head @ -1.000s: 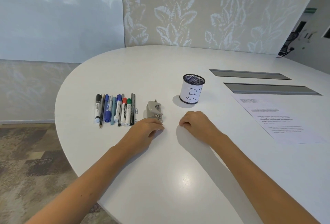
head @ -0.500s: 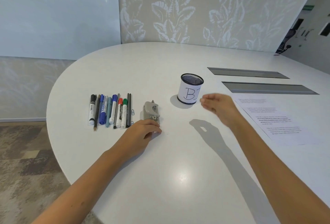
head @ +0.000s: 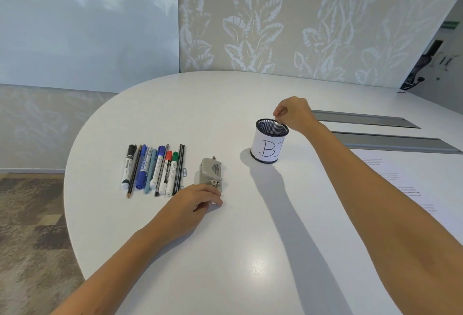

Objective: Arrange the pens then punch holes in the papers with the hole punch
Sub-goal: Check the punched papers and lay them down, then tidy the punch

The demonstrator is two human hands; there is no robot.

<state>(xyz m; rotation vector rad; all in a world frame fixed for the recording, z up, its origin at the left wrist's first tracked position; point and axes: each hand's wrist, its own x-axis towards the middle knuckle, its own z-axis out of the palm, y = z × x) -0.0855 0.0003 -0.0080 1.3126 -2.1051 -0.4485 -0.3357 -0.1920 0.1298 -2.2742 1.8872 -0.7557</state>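
Several pens and markers (head: 155,169) lie side by side in a row on the white table (head: 250,252). To their right sits a grey hole punch (head: 211,170). My left hand (head: 193,204) rests on the table with loosely curled fingers, touching the punch's near end. A black mesh cup (head: 268,148) with a white label marked "B" stands farther right. My right hand (head: 293,111) hovers over the cup's far rim and pinches a small thin item that I cannot identify. Printed papers (head: 406,189) lie flat at the right.
A paperclip (head: 184,172) lies just right of the pens. Two grey cable flaps (head: 363,116) (head: 400,143) are set into the table behind the papers. The table's curved edge drops to carpet (head: 30,227) at the left.
My right hand has lifted off the table in front of me and moved forward and up to above the cup. My left hand has stayed by the hole punch.
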